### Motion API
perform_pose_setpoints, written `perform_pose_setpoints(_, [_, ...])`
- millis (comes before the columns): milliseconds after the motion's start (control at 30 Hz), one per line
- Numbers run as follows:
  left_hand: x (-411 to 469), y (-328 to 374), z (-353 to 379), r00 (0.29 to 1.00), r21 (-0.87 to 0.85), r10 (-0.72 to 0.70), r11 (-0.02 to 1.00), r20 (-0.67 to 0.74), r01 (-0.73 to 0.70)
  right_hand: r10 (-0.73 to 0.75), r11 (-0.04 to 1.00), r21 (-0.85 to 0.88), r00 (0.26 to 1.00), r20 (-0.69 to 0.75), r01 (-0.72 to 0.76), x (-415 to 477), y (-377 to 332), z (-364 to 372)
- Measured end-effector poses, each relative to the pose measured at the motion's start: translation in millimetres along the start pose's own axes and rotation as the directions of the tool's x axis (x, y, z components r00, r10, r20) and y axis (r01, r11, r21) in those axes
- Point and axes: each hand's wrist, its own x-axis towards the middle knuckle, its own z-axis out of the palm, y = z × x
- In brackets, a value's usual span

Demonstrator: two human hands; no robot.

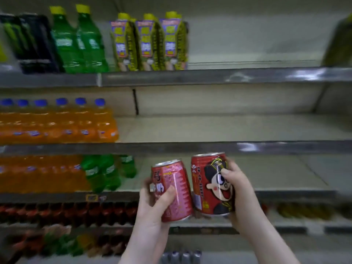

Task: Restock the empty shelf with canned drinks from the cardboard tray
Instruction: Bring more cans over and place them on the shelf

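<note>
Head view: You stand square to a shop's drinks rack with a can in each fist, both raised in front of the bare right-hand stretch of a lower shelf (270, 174).

Your left hand (152, 204) wraps a red drink can (172, 189), thumb laid across its front and fingers curled round the far side. The can leans left at the top.

Your right hand (240, 197) grips a cartoon-faced can (211, 183) the same way, thumb pressed on the printed face, and holds it closer to upright.

The two cans sit side by side with their lower edges close enough to seem touching. One can per hand looks like a way to set down a pair in a single reach.

The shelf above (228, 128) is also bare to the right of the orange soda bottles (57, 126), so which level you mean to fill cannot be told.

Green bottles (80, 44) and yellow-capped cartons (150, 44) fill the top left, and their row also runs out towards the right. The stock is packed to the left, which suggests the cans belong in the open space on the right.

The cardboard tray is out of frame. A row of can tops (181, 256) shows at the bottom edge, blurred.
</note>
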Motion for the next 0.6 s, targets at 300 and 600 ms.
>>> perform_pose_setpoints(300, [-36,-72,84,0.911,0.173,-0.268,0.959,0.312,0.223,-0.232,0.962,-0.218,0.909,-0.346,0.163,-110,-37,-89])
perform_pose_setpoints(600, [-111,-171,212,0.835,0.439,-0.257,0.898,0.486,0.021,-0.375,0.92,-0.319,0.747,-0.549,0.228,-227,-86,-221])
